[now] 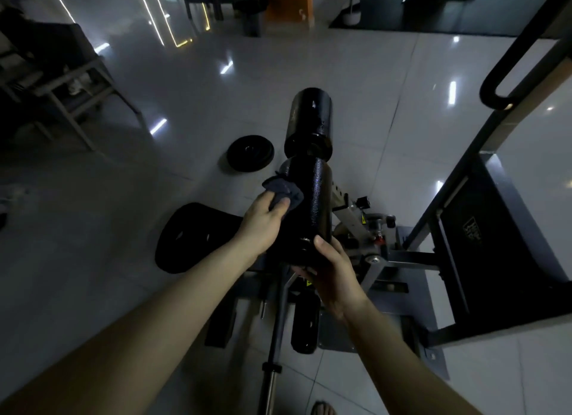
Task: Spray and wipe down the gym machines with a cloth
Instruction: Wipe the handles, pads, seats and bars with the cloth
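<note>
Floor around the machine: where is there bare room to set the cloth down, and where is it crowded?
Bare tiles lie left of the small weight plate, toward the grey frame, and right of the upper roller pad, up to the black handle. Crowded: around the machine base, with the large plate and bar.

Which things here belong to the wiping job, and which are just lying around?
Job: cloth in the left hand; padded roller, held by the right hand.
Lying about: small weight plate; large weight plate.
</note>
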The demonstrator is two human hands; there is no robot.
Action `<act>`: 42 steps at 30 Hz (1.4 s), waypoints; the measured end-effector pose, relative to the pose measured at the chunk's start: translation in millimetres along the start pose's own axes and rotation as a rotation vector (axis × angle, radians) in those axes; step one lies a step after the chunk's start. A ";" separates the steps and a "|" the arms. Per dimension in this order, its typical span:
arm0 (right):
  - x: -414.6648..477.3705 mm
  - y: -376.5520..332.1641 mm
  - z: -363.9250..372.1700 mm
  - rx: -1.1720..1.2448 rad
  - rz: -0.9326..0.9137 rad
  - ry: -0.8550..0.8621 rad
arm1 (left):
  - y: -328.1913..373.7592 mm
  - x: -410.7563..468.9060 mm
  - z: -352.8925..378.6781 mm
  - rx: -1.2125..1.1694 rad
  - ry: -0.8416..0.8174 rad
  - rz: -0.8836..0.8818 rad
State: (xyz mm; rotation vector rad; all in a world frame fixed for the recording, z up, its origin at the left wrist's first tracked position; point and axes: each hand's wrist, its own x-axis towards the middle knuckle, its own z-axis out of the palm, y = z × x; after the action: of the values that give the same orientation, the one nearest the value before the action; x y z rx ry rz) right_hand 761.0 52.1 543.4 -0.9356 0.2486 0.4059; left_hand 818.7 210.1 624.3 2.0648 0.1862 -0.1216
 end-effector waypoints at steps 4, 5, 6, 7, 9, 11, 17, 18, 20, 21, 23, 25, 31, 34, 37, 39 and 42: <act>-10.7 -6.3 1.3 -0.110 -0.006 -0.031 | -8.0 -41.9 -0.6 0.175 0.009 0.115; -12.5 -6.8 1.2 -0.130 -0.008 -0.036 | -10.7 -50.6 -1.2 0.195 -0.007 0.159; -13.5 -7.2 1.2 -0.145 -0.006 -0.036 | -13.4 -54.8 -1.0 0.207 -0.026 0.198; -14.4 -8.0 1.5 -0.156 -0.003 -0.031 | -16.3 -53.8 -0.4 0.225 -0.049 0.217; -14.8 -9.4 2.6 -0.182 0.001 -0.030 | -16.1 -39.8 2.5 0.285 -0.068 0.223; -14.5 -9.8 3.5 -0.202 -0.005 -0.023 | -10.2 -18.1 7.9 0.352 -0.068 0.214; -11.3 -0.6 7.6 -0.214 -0.017 0.076 | 13.8 66.0 15.6 0.387 -0.091 0.143; -11.1 -0.4 11.5 -0.216 -0.022 0.101 | 17.5 82.6 14.7 0.378 -0.096 0.138; -11.7 -1.7 21.1 -0.214 -0.019 0.195 | 21.9 109.4 13.0 0.378 -0.123 0.160; -12.9 -2.2 25.6 -0.211 -0.015 0.251 | 21.6 117.4 11.8 0.391 -0.147 0.192; -19.6 -4.4 37.5 -0.212 -0.024 0.324 | 13.7 121.3 4.9 0.411 -0.196 0.295; -25.7 -6.7 46.1 -0.210 -0.057 0.394 | 2.9 117.0 -6.4 0.404 -0.247 0.449; -31.0 -3.6 60.3 -0.311 -0.070 0.592 | -41.8 55.7 -32.6 0.294 -0.424 0.967; -28.3 -0.8 61.9 -0.309 -0.075 0.641 | -37.0 80.4 -31.9 0.337 -0.434 1.071; -27.7 6.5 58.8 -0.292 -0.091 0.645 | -16.4 119.2 -21.4 0.401 -0.410 1.071; -27.9 11.3 57.3 -0.275 -0.104 0.635 | -4.6 144.0 -12.2 0.455 -0.408 1.053; -26.4 13.7 57.1 -0.261 -0.107 0.623 | 12.7 173.0 -3.7 0.438 -0.427 0.943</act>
State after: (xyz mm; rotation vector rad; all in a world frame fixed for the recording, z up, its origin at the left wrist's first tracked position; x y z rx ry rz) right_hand 733.1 100.0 576.1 -1.3134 0.7217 0.0349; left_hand 991.1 221.3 608.5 2.2802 -1.1500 -0.0142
